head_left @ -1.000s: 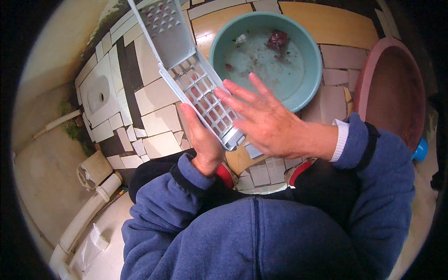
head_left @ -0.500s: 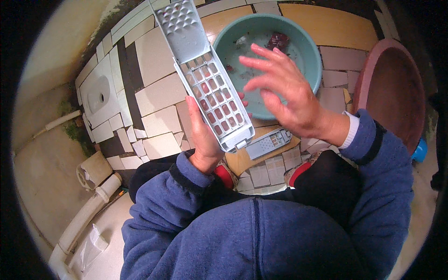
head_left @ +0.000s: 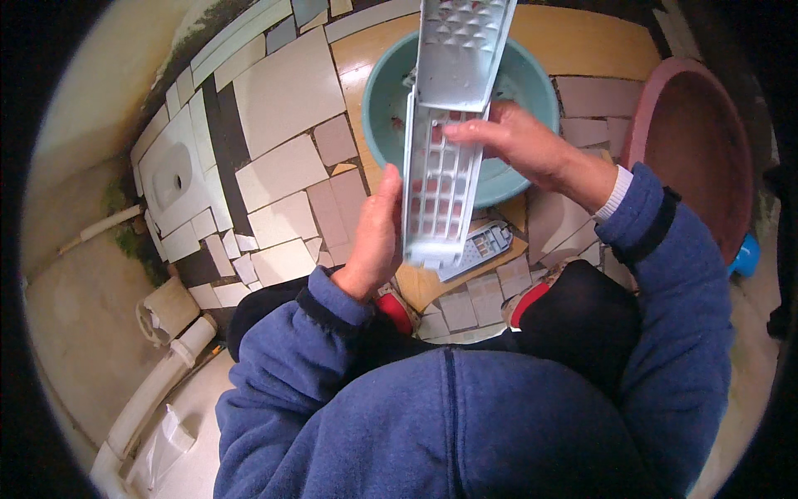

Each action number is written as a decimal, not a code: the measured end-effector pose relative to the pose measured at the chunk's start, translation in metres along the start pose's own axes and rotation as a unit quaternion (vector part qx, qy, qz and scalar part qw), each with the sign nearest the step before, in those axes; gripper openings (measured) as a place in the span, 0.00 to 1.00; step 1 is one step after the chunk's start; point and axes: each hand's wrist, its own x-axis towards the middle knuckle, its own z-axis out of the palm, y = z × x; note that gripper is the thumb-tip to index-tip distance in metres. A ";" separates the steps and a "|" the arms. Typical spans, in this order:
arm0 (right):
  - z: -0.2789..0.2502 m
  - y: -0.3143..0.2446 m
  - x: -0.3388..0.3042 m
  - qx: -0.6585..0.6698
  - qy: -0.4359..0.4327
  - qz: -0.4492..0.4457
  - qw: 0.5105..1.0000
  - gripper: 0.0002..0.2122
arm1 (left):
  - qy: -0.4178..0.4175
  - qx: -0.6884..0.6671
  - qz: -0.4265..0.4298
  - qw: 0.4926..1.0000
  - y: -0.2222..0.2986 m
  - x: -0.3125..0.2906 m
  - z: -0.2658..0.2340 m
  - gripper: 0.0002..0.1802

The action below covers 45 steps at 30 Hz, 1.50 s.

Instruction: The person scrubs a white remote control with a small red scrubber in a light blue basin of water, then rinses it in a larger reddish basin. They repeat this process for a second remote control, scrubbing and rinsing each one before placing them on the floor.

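Observation:
I hold a long pale-grey plastic case (head_left: pixel 438 187) with a grid of small rectangular openings, its patterned lid (head_left: pixel 461 75) hinged back from the far end. Reddish patches show through the openings. My left hand (head_left: pixel 376 237) is closed along the case's left side, its thumb up and its fingers hidden behind. At the upper right edge, my right hand (head_left: pixel 528 145) grips the case with its thumb across the grid; the other fingers are mostly out of sight. Beneath them stands a teal basin (head_left: pixel 544 91), partly covered by the case. Another grey perforated plastic piece (head_left: pixel 475 254) lies near my feet.
A wooden board (head_left: pixel 420 287) lies under the smaller plastic piece. On the right, a large reddish-brown tub (head_left: pixel 694 158) leans beside a blue object (head_left: pixel 746 254). A white basin (head_left: pixel 174 179) is set into the tiled floor at left, with a pipe (head_left: pixel 158 387) nearer me.
The case has moved right and become more upright, over the basin. My right hand, formerly spread beside it, has taken hold of its right edge. The dark red object in the basin is now hidden.

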 end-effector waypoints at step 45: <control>-0.377 0.260 -0.306 0.362 0.607 -0.054 0.705 0.19 | 0.070 0.039 0.005 0.997 -0.019 0.051 0.044 0.25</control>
